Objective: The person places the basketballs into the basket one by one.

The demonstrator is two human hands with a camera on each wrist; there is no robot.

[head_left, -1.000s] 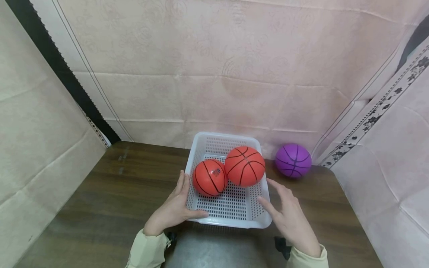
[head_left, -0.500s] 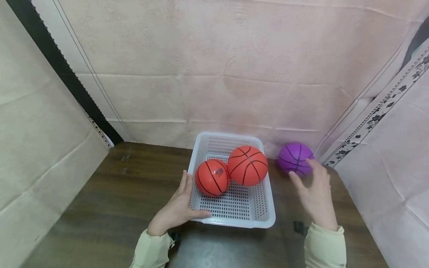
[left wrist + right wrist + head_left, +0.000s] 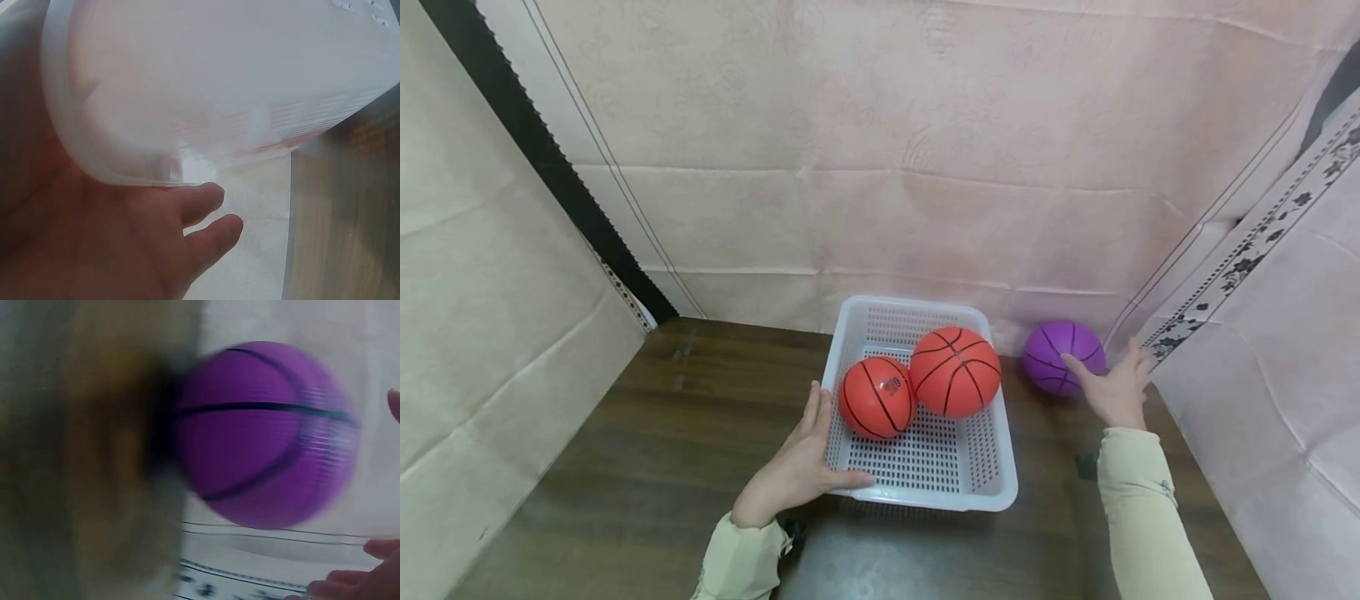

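Note:
A white plastic basket [image 3: 925,498] with slotted sides holds two orange-red toy basketballs, a left ball [image 3: 877,397] and a right ball [image 3: 955,372]. My left hand [image 3: 796,460] holds the basket's near left corner, thumb over the front rim and fingers along the outer left side. In the left wrist view the rim lies in the bend of the hand, with two fingertips [image 3: 215,234] showing below it. A purple toy basketball [image 3: 1063,358] stands right of the basket. Beside it my right hand [image 3: 1116,387] is spread, thumb before the ball and fingers at its right.
The brown wood-grain table [image 3: 647,450] runs under everything. A pale cloth wall [image 3: 910,225] rises close behind the basket and purple ball. Another cloth wall [image 3: 1262,400] with a flowered border stands just beyond my right hand.
My right hand has left the basket's right side and moved right and away from me to the purple ball. My left hand, the basket and the balls keep their places.

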